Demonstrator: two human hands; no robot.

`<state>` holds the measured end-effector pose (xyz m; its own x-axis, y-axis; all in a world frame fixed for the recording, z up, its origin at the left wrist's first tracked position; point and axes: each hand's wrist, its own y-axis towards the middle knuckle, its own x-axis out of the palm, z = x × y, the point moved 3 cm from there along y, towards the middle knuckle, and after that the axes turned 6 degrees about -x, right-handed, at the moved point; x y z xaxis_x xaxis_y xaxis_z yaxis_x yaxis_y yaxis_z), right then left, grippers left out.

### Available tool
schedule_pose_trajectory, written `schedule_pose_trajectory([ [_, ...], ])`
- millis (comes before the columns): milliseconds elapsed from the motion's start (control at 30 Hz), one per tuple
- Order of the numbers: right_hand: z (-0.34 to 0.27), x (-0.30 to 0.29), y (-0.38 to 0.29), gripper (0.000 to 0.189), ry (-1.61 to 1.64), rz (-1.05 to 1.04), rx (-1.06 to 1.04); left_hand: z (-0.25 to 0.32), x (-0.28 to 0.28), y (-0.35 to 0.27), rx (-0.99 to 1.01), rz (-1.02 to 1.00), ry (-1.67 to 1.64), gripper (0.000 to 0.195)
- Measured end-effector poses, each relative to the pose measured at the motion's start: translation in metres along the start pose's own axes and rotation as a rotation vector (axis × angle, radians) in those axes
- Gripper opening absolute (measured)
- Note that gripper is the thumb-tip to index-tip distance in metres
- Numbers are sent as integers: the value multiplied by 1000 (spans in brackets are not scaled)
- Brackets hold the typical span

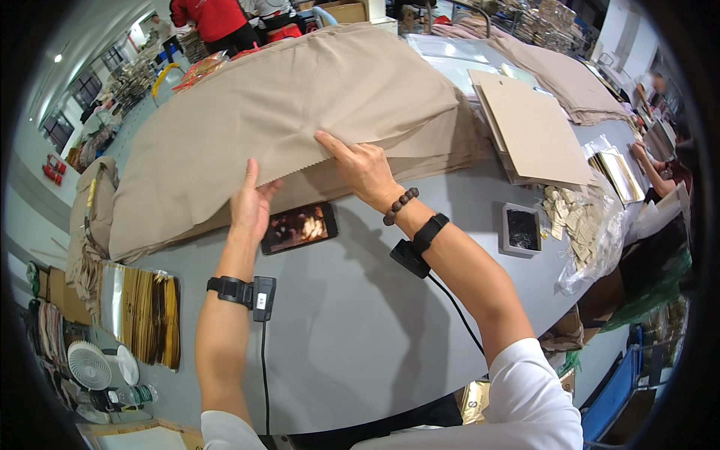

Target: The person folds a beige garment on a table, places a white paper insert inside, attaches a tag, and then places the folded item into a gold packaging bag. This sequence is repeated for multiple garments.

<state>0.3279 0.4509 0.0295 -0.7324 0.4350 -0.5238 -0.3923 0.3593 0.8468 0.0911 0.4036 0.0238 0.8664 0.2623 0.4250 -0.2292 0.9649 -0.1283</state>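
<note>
A broad stack of beige fabric pieces point(270, 107) with zigzag-cut edges lies in front of me. At its near edge, my left hand point(250, 205) has the thumb over the top layer and the fingers beneath it. My right hand point(363, 169) is farther along that edge, its index finger extended on the cloth and the other fingers curled at the border. The right thumb is hidden. Between my hands the top layer is raised off those below. A smartphone point(299, 228) with a lit screen lies just below the stack, beside my left hand.
Cardboard sheets point(534, 129), a small box with black contents point(522, 229) and a plastic bag of paper tags point(585, 225) sit right on the grey table point(337, 337). Packaging bags point(149, 315) lie left, near a white fan point(90, 365). Cables hang from both wrist devices. Other people work beyond.
</note>
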Motion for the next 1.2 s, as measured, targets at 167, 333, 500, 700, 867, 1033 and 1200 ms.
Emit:
schedule_pose_trajectory([
  [167,56,-21,-10,78,-66,-125,370,34,-4,-22,201,138,-4,40],
  [333,92,-64,-20,82,-244,-75,476,64,-32,-50,310,297,74,37],
  [500,67,-118,-20,64,-274,-10,390,85,-80,-54,426,461,-59,45],
  [700,-14,-194,-16,31,-140,170,20,92,-108,-51,405,592,-148,48],
  [867,-61,-256,-27,36,-162,210,18,80,-96,-47,286,573,-334,42],
  [1033,-54,-304,-79,29,35,253,318,71,-96,-30,143,478,-407,50],
  [1200,-20,-342,-137,30,250,523,634,80,-133,-20,240,431,-486,53],
])
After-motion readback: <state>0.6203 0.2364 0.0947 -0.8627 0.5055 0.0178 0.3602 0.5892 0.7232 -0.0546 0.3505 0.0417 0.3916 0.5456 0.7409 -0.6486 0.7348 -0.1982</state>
